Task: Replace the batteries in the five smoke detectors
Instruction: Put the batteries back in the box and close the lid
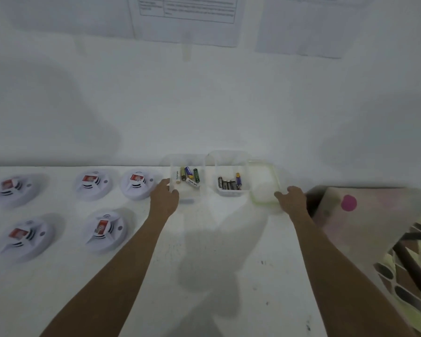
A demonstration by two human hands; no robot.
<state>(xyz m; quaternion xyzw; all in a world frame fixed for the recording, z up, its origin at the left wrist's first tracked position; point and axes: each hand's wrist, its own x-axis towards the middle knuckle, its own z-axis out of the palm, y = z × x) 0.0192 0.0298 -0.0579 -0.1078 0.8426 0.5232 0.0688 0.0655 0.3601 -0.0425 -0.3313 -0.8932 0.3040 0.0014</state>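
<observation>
along the left side of the white counter (204,229) lie five round white plastic smoke detectors (93,184) with red labels, three in a row near the back edge and two nearer the front, all apart from one another. at the middle of the back edge stand two clear plastic tubs side by side. the left tub (201,183) holds loose batteries (188,177) in green, blue, gold and white; the right tub (231,192) holds black batteries (229,184) and a purple one. just right of it lies a translucent green-rimmed lid (264,188). the left hand (164,198) grips the left tub's near left corner. the right hand (292,197) curls its fingers over the lid's right rim, holding it.
</observation>
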